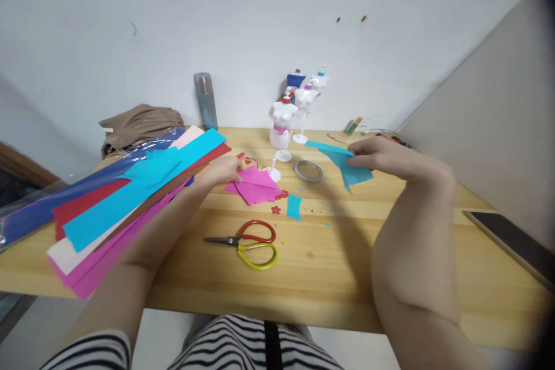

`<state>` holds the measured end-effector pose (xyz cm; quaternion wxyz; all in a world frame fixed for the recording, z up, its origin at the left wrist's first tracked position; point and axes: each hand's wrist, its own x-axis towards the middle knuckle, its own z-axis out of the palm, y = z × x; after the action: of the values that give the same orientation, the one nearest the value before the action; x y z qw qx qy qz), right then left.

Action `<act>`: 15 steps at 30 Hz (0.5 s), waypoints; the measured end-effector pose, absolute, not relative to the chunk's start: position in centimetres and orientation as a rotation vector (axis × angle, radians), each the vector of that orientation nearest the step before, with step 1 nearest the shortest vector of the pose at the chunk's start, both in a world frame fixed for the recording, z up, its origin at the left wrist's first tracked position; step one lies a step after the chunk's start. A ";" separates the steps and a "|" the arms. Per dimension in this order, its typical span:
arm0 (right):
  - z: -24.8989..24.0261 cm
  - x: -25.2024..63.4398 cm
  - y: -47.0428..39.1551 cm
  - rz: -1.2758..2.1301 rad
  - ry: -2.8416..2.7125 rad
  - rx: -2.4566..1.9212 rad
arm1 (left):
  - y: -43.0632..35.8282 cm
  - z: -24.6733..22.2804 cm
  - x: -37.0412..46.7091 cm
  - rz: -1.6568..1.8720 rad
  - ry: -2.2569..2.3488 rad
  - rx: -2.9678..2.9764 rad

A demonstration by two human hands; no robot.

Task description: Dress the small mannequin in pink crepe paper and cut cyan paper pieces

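My right hand (368, 156) pinches a piece of blue fabric (336, 156) above the table, its cut edges hanging down. At the middle of the table, my left hand (225, 170) has its fingers closed on the edge of a pink fabric piece (255, 186). Scissors (243, 244) with one red and one yellow handle lie in front, pointing left. Beside the pink piece are a small blue scrap (293, 207) and a red flower cutout (276, 210). A small white mannequin (284, 115) with a red neck band stands behind them.
A pile of coloured fabric strips (143, 193) covers the left side. A thermos (205, 101) and brown cloth (141, 124) stand near the wall. A round metal-rimmed dish (308, 170) lies mid-table. More mannequins (306, 98) stand behind, and a dark phone-like slab (514, 240) lies right.
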<state>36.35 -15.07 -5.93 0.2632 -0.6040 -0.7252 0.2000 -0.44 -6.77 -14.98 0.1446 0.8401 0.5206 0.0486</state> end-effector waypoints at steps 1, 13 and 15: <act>-6.0 36.3 -14.8 0.713 -2.028 -1.637 | -6.7 -15.4 -0.4 0.150 1.483 2.427; -6.1 32.7 -14.2 0.860 -2.167 -1.862 | -6.1 -13.5 -1.9 0.370 1.488 2.360; -5.6 33.0 -14.4 0.741 -2.189 -1.858 | -6.4 -12.4 -2.8 0.421 1.463 2.341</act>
<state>32.95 -14.37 -5.62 0.0880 -0.6241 -0.7354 0.2488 -2.80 -6.45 -12.37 0.1736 0.8257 0.5159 0.1483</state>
